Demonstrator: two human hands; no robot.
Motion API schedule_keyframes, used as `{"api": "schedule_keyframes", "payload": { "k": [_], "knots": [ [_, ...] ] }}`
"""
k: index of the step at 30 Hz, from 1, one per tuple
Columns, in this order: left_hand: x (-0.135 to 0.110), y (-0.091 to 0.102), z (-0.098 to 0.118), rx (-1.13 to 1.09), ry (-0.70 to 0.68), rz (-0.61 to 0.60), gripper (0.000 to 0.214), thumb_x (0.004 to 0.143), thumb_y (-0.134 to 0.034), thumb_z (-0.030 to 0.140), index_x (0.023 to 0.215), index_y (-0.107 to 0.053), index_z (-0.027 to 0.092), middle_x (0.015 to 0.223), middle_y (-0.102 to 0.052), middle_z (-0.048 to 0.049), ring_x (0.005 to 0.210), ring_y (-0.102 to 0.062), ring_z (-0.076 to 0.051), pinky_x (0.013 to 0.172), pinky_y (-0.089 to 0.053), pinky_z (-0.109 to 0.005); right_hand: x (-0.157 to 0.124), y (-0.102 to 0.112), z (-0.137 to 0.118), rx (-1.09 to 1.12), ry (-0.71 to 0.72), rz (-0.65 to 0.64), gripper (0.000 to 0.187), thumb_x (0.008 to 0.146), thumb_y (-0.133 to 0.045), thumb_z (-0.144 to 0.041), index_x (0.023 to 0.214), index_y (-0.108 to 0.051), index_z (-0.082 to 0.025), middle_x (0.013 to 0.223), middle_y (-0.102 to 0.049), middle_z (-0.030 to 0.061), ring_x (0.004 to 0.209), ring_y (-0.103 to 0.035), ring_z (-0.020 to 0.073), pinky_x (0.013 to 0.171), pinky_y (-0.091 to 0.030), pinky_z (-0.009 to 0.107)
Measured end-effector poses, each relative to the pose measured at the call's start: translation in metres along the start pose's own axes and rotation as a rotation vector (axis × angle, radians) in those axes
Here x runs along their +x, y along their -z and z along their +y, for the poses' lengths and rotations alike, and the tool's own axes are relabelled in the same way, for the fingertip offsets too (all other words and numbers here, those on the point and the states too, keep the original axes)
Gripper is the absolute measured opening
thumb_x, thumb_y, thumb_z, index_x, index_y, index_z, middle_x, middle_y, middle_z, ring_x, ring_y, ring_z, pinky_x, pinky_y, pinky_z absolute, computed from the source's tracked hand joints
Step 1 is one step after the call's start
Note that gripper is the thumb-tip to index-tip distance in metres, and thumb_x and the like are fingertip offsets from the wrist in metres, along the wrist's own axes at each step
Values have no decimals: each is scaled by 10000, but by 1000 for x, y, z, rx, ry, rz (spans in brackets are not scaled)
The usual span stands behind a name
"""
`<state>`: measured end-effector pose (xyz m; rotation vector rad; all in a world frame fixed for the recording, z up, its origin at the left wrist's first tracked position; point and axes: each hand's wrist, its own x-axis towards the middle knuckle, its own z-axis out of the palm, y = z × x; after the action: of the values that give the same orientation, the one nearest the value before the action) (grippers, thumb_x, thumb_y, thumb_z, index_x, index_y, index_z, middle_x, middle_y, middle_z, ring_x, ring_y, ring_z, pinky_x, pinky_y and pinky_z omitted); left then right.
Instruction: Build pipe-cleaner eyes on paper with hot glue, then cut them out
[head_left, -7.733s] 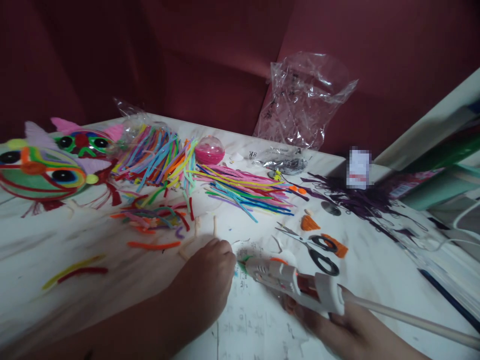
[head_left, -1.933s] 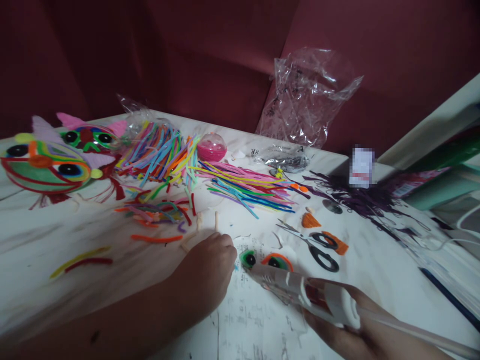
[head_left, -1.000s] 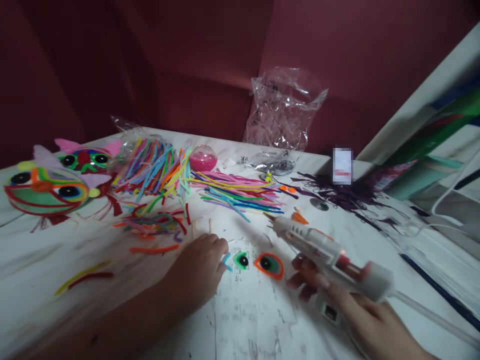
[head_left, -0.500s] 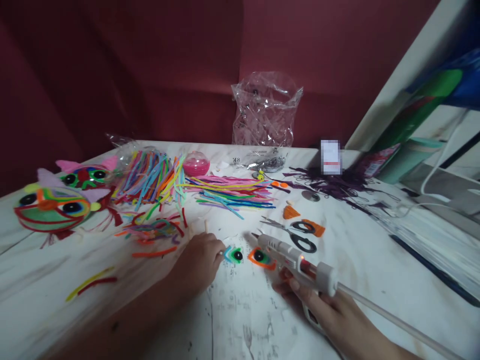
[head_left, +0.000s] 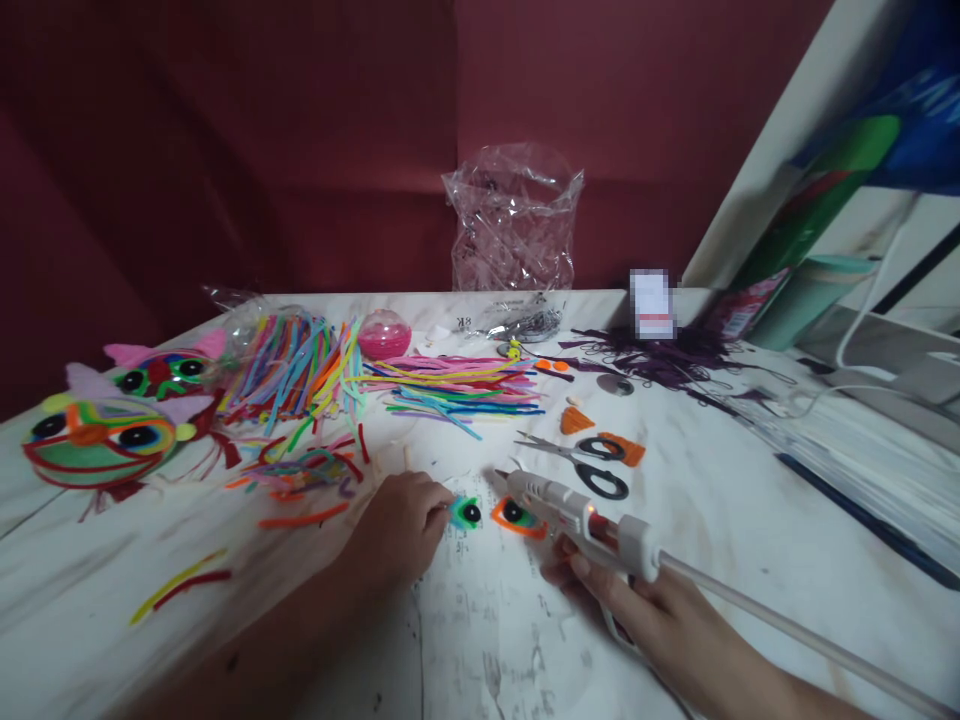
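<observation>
My left hand (head_left: 401, 515) is closed around a thin pale stick (head_left: 407, 458), whose top pokes out above the knuckles. Its fingertips are at the left edge of a blue-and-green eye piece (head_left: 466, 513) with a black centre, lying on the paper; the fingers hide the stick's lower end. In my right hand (head_left: 622, 590) is a white hot glue gun (head_left: 570, 508) with a lit orange light. A long glue stick (head_left: 780, 620) runs out of its back. The nozzle hangs above an orange-rimmed eye piece (head_left: 519, 517), pointing left and away.
Black-handled scissors (head_left: 581, 458) lie beyond the glue gun near orange scraps (head_left: 577, 420). Loose pipe cleaners (head_left: 465, 385) spread across the back. Two decorated cat-like faces (head_left: 97, 440) sit left, purple strips (head_left: 667, 355) back right. A clear plastic bag (head_left: 514, 240) stands behind.
My left fingertips have come closer over the blue-and-green eye piece, covering its left end. The glue gun stays nearly still, and the whole view has shifted slightly.
</observation>
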<state>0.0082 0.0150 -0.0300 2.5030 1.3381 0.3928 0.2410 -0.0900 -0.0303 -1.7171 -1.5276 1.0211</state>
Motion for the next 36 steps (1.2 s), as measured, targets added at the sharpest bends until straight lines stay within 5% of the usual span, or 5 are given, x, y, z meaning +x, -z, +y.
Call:
{"api": "schedule_keyframes", "payload": {
  "k": [15, 28, 36],
  "knots": [
    [0, -2, 4, -64, 16, 40, 213, 702, -589, 28, 850, -674, 155, 793, -649, -24, 774, -588, -161, 699, -419, -251, -1, 4, -8, 26, 74, -36, 432, 868, -413, -559, 870, -651, -199, 848, -723, 77, 854, -674, 247, 764, -546, 326],
    [2, -6, 8, -79, 22, 45, 142, 721, -591, 73, 794, -658, 175, 809, -647, -28, 821, -589, -181, 763, -425, -295, -2, 5, -13, 59, 50, -37, 418, 844, -443, -565, 858, -651, -203, 830, -728, 75, 866, -678, 261, 767, -555, 337],
    [1, 0, 1, -199, 110, 137, 155, 769, -506, 96, 868, -608, 159, 793, -621, -26, 748, -590, -161, 654, -442, -257, -3, 3, -11, 98, -1, -29, 439, 827, -454, -586, 900, -662, -205, 877, -731, 84, 923, -667, 273, 825, -539, 370]
  ]
}}
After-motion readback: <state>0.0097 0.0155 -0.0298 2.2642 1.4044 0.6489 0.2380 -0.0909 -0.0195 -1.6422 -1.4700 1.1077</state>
